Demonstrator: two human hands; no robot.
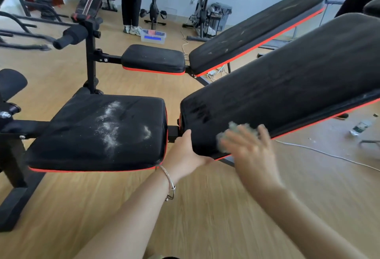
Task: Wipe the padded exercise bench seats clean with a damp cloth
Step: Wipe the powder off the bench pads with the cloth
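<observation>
Wiping the tilted backrest pad (277, 94) at its lower end, the powder-streaked seat pad (82, 135) beside it probably next and needing firmer strokes, I grip the backrest's edge with my left hand (185, 151); my blurred right hand (249, 148), fingers spread, presses the cloth (232, 130) flat.

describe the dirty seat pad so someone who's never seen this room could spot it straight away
Find the long tilted backrest nearest the camera. Just left of its lower end lies a flat, squarish black seat pad with a red lower edge. Unlike the smaller seat pad farther back, it bears big white powdery smears across its top.
</observation>
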